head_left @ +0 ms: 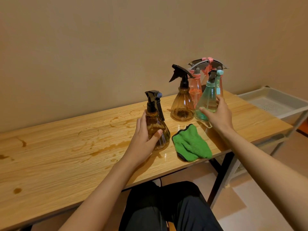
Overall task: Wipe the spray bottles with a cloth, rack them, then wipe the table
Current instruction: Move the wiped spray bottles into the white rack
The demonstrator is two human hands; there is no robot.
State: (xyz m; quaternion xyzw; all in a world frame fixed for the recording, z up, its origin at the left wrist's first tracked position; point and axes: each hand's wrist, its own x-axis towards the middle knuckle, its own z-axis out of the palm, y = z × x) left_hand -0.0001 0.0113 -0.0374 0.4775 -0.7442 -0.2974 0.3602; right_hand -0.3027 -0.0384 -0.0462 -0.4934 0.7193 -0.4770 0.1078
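My left hand grips a brown spray bottle with a black trigger head, standing on the wooden table. My right hand reaches around the belly of a teal spray bottle, thumb and fingers spread on either side of it. A second brown bottle stands just left of the teal one. Pink spray bottles stand behind them near the wall. A green cloth lies folded on the table between my hands, near the front edge.
Brown liquid stains streak the tabletop to the left of the bottles. A white plastic rack with a perforated tray stands off the table's right end. My dark-trousered legs are under the table.
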